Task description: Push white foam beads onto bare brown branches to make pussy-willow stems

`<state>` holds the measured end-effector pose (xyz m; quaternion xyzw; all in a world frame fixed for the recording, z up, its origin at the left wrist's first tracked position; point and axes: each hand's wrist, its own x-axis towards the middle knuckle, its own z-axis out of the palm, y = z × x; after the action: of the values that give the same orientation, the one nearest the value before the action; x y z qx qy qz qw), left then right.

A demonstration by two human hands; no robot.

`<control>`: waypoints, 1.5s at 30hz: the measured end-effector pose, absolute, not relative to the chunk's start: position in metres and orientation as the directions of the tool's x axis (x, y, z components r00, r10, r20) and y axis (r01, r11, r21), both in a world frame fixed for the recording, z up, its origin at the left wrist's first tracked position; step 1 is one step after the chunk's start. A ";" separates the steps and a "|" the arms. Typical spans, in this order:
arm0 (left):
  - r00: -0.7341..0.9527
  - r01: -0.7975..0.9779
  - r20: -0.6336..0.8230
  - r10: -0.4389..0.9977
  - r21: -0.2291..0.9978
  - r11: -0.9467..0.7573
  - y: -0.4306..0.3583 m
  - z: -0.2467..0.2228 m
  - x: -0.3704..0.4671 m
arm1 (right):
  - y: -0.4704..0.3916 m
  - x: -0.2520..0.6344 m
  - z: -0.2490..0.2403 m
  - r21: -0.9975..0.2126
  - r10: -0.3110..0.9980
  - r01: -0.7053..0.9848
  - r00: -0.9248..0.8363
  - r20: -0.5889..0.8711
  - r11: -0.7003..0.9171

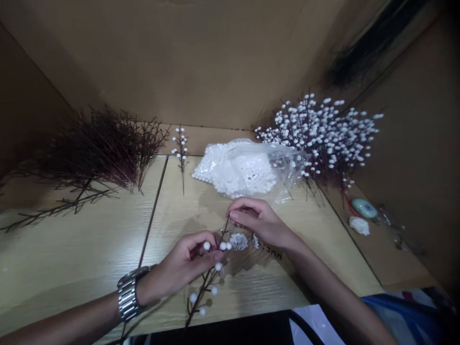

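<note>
A dark brown artificial berry branch (203,289) with several white balls on its twigs slants up from the table's front edge. My left hand (200,252), with a metal watch on its wrist, pinches this branch around its middle. At the branch's upper end, my right hand (251,219) closes thumb and forefinger on the tip. Whether a small ball is also between those fingers cannot be made out. Just beyond the left fingertips lies a small whitish clump (238,241) on a brown patch with dark lettering (272,252).
Bare brown twigs (104,148) are piled at the left. One finished-looking sprig (181,148) lies at the back, beside a clear bag of white balls (237,170). White-tipped branches (316,129) stand heaped at the right, near a pale green oval object (364,208). Cardboard walls (201,62) enclose the table.
</note>
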<state>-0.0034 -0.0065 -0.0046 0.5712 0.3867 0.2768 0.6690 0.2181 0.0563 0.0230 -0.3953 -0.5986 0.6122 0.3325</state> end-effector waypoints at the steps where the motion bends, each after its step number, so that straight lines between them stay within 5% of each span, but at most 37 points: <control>1: 0.550 0.081 -0.201 0.811 0.979 0.188 -0.006 -0.004 -0.003 | 0.056 0.217 0.024 -0.995 0.879 0.068 -0.468 -0.095 -0.072; 20: 0.270 0.068 -0.253 0.929 0.967 0.244 -0.008 0.003 0.005 | 0.044 0.208 0.026 -0.987 0.887 0.113 -0.459 0.050 0.114; 26: 0.266 -0.008 -0.264 0.927 0.961 0.276 -0.009 0.004 0.005 | 0.039 0.217 0.022 -0.952 0.918 0.192 -0.364 0.157 0.239; 34: 0.272 -0.124 -0.277 0.922 0.939 0.319 -0.007 0.001 0.005 | 0.029 0.215 0.025 -0.814 0.790 0.259 -0.508 0.342 0.519; 45: 0.313 -0.132 -0.301 0.901 0.926 0.355 -0.007 -0.003 0.003 | 0.028 0.210 0.019 -0.809 0.767 0.222 -0.521 0.373 0.544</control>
<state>0.0029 -0.0071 -0.0027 0.4265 0.4504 0.3750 0.6888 0.2103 0.0278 0.0192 -0.3116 -0.7937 0.3615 0.3771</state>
